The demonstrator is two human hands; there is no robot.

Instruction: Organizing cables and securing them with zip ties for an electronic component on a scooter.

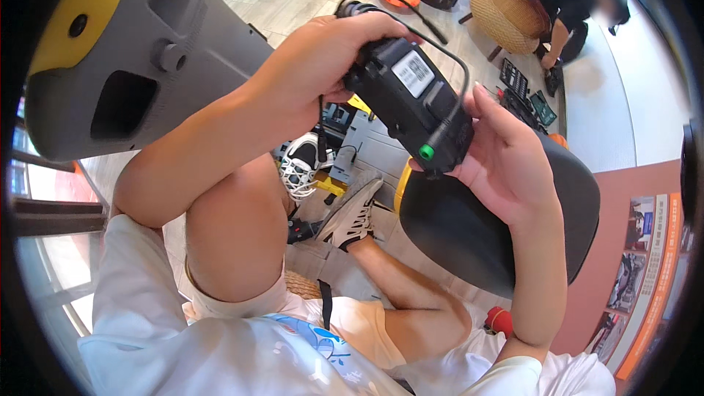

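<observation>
Before me is a black boxy electronic unit [396, 81] with a white code label on its face. It is tilted, its lower end toward the right. My left hand [330, 51] is wrapped round its upper left end. At the lower right end, my right hand [506, 154] holds it between the thumb and fingers; some of those fingertips are hidden behind it. A black cable [465, 73] loops over the unit and ends in a green-tipped plug [427, 152] against its lower face. Another cable lead [433, 29] sticks out beyond my left hand.
A large grey and yellow machine housing [154, 66] stands at my left. To my right is a black rounded seat-like pad [506, 242]. Parts lie on the floor between my shoes [301, 165]. Further off, a person [561, 0] bends over an open tool case [515, 77] by a wicker stool [506, 11].
</observation>
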